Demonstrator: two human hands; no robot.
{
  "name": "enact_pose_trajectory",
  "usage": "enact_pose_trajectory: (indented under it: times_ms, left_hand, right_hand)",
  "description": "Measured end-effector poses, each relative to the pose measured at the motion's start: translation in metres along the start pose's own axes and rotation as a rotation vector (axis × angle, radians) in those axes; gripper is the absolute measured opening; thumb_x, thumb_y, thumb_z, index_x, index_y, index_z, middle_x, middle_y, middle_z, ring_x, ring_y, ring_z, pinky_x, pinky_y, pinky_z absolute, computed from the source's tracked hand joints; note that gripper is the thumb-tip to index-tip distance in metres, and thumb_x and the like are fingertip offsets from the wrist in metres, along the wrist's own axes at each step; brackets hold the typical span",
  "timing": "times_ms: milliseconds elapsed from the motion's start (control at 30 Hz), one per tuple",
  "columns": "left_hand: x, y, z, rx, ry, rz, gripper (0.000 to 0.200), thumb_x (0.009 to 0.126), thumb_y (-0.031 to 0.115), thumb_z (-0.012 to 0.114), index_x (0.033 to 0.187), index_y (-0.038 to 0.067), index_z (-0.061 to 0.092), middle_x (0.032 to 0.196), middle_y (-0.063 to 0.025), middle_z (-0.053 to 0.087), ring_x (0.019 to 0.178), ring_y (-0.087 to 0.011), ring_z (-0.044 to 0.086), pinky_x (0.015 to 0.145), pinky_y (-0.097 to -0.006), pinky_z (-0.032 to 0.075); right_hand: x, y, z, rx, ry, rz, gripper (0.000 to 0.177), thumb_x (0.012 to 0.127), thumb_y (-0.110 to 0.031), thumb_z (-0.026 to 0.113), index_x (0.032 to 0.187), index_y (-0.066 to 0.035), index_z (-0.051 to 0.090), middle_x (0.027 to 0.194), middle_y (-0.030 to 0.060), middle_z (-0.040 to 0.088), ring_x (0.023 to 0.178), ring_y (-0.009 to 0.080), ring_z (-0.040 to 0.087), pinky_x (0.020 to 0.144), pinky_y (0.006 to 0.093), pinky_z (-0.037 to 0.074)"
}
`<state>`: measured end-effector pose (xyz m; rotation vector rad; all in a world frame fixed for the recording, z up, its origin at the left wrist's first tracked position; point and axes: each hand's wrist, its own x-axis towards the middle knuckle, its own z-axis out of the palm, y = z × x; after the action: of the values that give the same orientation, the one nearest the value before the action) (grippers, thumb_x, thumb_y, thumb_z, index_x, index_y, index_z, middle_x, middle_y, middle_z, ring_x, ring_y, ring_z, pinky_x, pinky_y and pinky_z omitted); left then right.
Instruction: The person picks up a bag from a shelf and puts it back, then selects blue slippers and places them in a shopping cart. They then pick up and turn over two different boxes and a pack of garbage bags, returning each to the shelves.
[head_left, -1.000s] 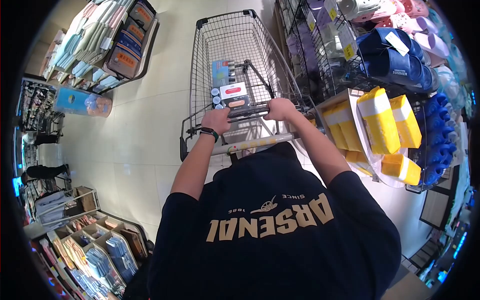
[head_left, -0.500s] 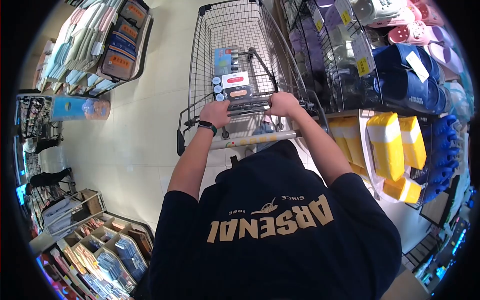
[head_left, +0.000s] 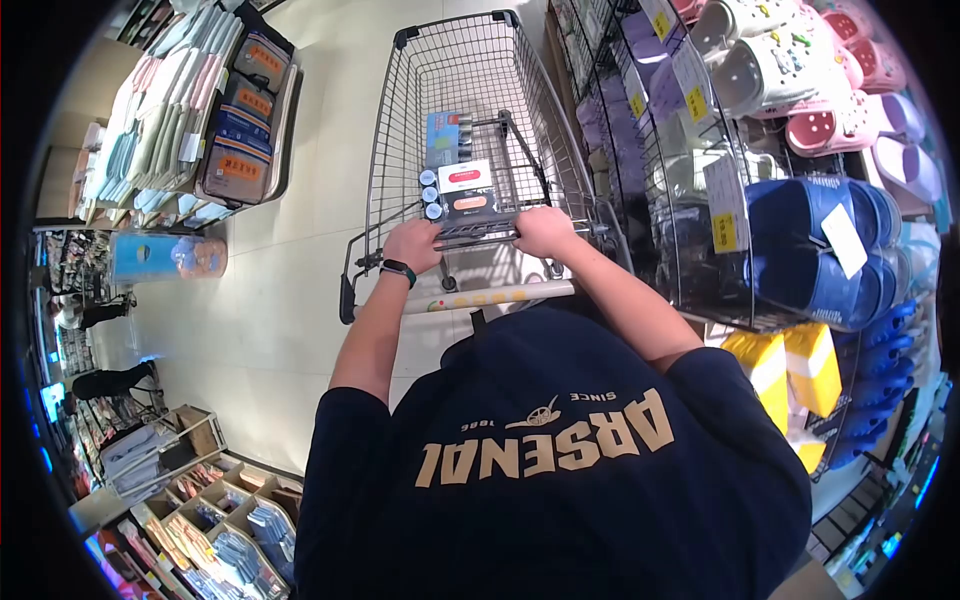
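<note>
Shopping cart, wire mesh, dark corner caps: stands directly ahead of you, its basket stretching away from your body. Your left hand: closes over the dark barred near edge of the basket; a dark wristband circles the wrist. Your right hand: closes over the same edge, apart from the left. Pale printed push bar: lies between your hands and your navy ARSENAL shirt. Basket contents, near end: white-and-dark carton with red oval label; three pale-lidded cylinders in a row at its left; blue package beyond. To your right: white clogs, navy slippers. To your left: folded textiles.
</note>
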<state>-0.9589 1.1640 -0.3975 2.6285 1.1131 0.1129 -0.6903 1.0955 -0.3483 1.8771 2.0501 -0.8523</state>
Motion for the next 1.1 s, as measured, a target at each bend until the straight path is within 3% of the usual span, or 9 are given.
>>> enact_pose_trajectory:
  times_ms: [233,267,433,533,633,767,867,1033,1100]
  left_hand:
    - [0.056,-0.021,-0.015,0.025,-0.080,-0.001,0.021,0.070,0.021,0.071,0.089,0.011,0.071,0.093,-0.0038,0.063,0.094,-0.0237,0.061,0.079,-0.0389,0.053]
    - [0.065,-0.027,-0.015,0.016,-0.111,0.002,0.019,0.070,0.019,0.069,0.088,0.011,0.071,0.091,-0.0041,0.063,0.093,-0.0247,0.061,0.079,-0.0390,0.054]
    - [0.109,-0.045,-0.019,-0.009,-0.269,-0.040,0.024,0.071,0.021,0.068,0.093,0.013,0.074,0.096,-0.0051,0.066,0.099,-0.0261,0.062,0.084,-0.0396,0.054]
    - [0.137,-0.059,-0.022,-0.122,-0.408,-0.054,0.036,0.072,0.029,0.073,0.104,0.012,0.072,0.127,-0.0068,0.061,0.114,-0.0270,0.059,0.093,-0.0404,0.051]
    - [0.170,-0.079,-0.013,-0.113,-0.566,-0.023,0.049,0.071,0.030,0.074,0.116,0.011,0.068,0.125,-0.0113,0.061,0.111,-0.0307,0.061,0.094,-0.0409,0.051]
    - [0.201,-0.101,-0.006,-0.195,-0.392,0.061,0.062,0.072,0.034,0.073,0.129,0.011,0.060,0.121,-0.0161,0.064,0.108,-0.0342,0.062,0.095,-0.0412,0.050]
    - [0.233,-0.120,0.003,-0.281,-0.556,0.222,0.073,0.075,0.041,0.070,0.138,0.010,0.052,0.126,-0.0196,0.061,0.111,-0.0347,0.061,0.099,-0.0401,0.048]
    - [0.283,-0.141,0.016,-0.319,-0.573,0.332,0.071,0.074,0.036,0.073,0.136,0.007,0.054,0.120,-0.0209,0.064,0.107,-0.0345,0.063,0.096,-0.0400,0.049]
    - [0.305,-0.141,0.005,-0.238,-0.768,0.190,0.069,0.071,0.034,0.071,0.134,0.008,0.056,0.111,-0.0202,0.067,0.102,-0.0341,0.065,0.092,-0.0414,0.051]
  right_hand:
    - [0.040,0.014,-0.029,0.103,0.089,0.074,0.041,0.077,-0.027,0.069,0.113,-0.009,0.060,0.101,0.0148,0.068,0.097,0.0316,0.066,0.082,0.0428,0.055]
    - [0.048,0.018,-0.028,0.039,0.150,0.038,0.047,0.077,-0.030,0.071,0.118,-0.011,0.059,0.110,0.0133,0.065,0.108,0.0304,0.062,0.089,0.0438,0.051]
    - [0.082,0.035,-0.045,-0.080,0.174,0.018,0.049,0.079,-0.034,0.070,0.123,-0.014,0.063,0.114,0.0113,0.066,0.117,0.0294,0.057,0.100,0.0457,0.041]
    - [0.112,0.047,-0.063,-0.067,-0.077,0.066,0.043,0.079,-0.040,0.066,0.118,-0.021,0.068,0.110,0.0102,0.071,0.110,0.0279,0.063,0.095,0.0443,0.046]
    - [0.137,0.057,-0.079,-0.058,-0.186,0.074,0.043,0.079,-0.040,0.066,0.115,-0.017,0.069,0.108,0.0108,0.071,0.106,0.0283,0.066,0.095,0.0449,0.046]
    - [0.174,0.076,-0.095,0.039,-0.253,0.054,0.044,0.074,-0.037,0.071,0.107,-0.009,0.072,0.107,0.0147,0.071,0.100,0.0319,0.067,0.084,0.0411,0.054]
    - [0.215,0.083,-0.106,0.062,-0.454,0.020,0.054,0.070,-0.038,0.075,0.111,-0.003,0.071,0.103,0.0167,0.072,0.091,0.0305,0.069,0.078,0.0416,0.055]
    - [0.250,0.101,-0.124,0.295,-0.535,0.136,0.055,0.066,-0.036,0.077,0.105,0.003,0.071,0.093,0.0196,0.070,0.077,0.0293,0.068,0.068,0.0402,0.056]
    - [0.264,0.112,-0.124,0.311,-0.518,0.130,0.047,0.066,-0.033,0.075,0.095,0.004,0.072,0.087,0.0184,0.070,0.074,0.0262,0.067,0.063,0.0354,0.056]
